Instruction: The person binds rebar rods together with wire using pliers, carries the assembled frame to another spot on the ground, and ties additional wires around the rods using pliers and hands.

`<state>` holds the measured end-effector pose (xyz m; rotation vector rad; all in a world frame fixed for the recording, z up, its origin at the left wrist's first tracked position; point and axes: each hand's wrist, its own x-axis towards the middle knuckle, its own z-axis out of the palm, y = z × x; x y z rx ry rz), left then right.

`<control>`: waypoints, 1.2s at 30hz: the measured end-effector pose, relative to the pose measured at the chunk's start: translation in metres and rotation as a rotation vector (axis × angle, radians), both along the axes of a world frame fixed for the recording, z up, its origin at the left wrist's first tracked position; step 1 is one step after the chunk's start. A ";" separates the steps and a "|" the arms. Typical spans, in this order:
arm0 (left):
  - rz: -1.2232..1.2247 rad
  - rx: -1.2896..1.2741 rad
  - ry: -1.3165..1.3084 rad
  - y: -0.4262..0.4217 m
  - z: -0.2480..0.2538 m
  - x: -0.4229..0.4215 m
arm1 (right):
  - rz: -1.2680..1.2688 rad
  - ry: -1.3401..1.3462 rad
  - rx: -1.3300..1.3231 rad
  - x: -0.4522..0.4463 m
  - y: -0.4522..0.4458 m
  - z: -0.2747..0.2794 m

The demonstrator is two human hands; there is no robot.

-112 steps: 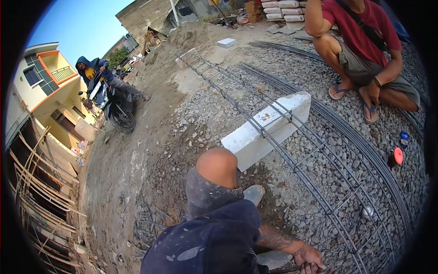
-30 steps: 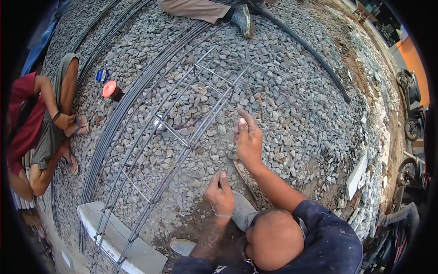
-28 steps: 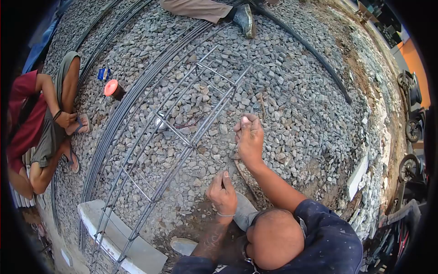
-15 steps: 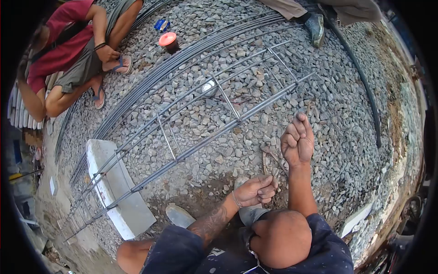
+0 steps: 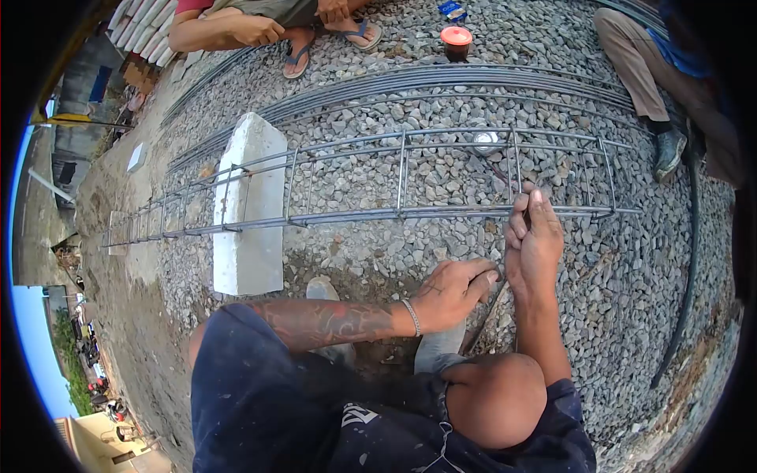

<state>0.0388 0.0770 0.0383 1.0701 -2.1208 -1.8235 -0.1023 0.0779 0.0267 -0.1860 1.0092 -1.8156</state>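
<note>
At left, we find the far end of the reinforcing-bar cage (image 5: 400,212), which extends lengthwise across the view above gravel (image 5: 347,169). Closed sacks (image 5: 144,30) stand stacked at upper left; we cannot see their contents. Next, the cage crosses a white block (image 5: 251,264). Beyond it squats a person in sandals (image 5: 296,63).

At centre, the left hand (image 5: 451,296), wearing a bracelet (image 5: 411,317), sits below the cage, apart from its bars. Its fingers are curled, the thumb near the forefinger; we cannot tell whether the grip is closed on anything. Above the cage stands a dark cup (image 5: 456,53) under a red lid (image 5: 456,35), which covers the contents. A blue packet (image 5: 453,11) lies just beyond. Further right, we see a shiny round object (image 5: 486,140) behind the upper bars, too small to identify.

The right hand (image 5: 536,240) is at the lower bars, near the cage's right end. Its fingertips are bunched there; we cannot tell whether the grip holds a bar or something thin, since the hand covers that spot. At far right, a boot (image 5: 669,152) and trouser leg show; the second person is largely cut off. The squatting person's head is outside the frame.
</note>
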 end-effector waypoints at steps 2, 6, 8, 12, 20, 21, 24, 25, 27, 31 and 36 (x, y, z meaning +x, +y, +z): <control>-0.156 -0.471 0.079 -0.020 0.019 0.020 | 0.193 0.093 0.022 -0.001 -0.014 0.025; -0.101 -0.867 -0.114 -0.122 0.064 0.058 | 0.573 0.492 0.156 0.002 -0.046 0.045; -0.084 -1.037 -0.181 -0.184 0.046 0.075 | 0.745 0.752 0.278 0.006 -0.058 0.036; -0.071 -0.642 -0.063 -0.224 0.001 0.060 | 0.764 0.993 0.421 0.014 -0.075 0.016; -0.222 -0.015 -0.256 -0.257 -0.031 0.035 | 0.874 1.008 0.760 0.026 -0.106 0.017; -0.234 0.031 -0.309 -0.258 -0.027 0.033 | 0.866 1.003 0.776 0.030 -0.110 0.004; -0.189 0.092 -0.245 -0.259 -0.031 0.032 | 0.567 0.819 0.548 0.044 -0.122 -0.023; -0.143 0.109 -0.178 -0.258 -0.032 0.032 | 0.568 0.813 0.560 0.048 -0.126 -0.026; -0.119 0.096 -0.136 -0.257 -0.037 0.033 | 0.529 0.826 0.580 0.058 -0.131 -0.022; -0.017 0.002 -0.004 -0.258 -0.046 0.036 | 0.458 1.064 0.529 0.066 -0.126 -0.017; -0.009 -0.298 0.078 -0.250 -0.036 0.042 | 0.402 1.441 0.313 0.072 -0.106 -0.016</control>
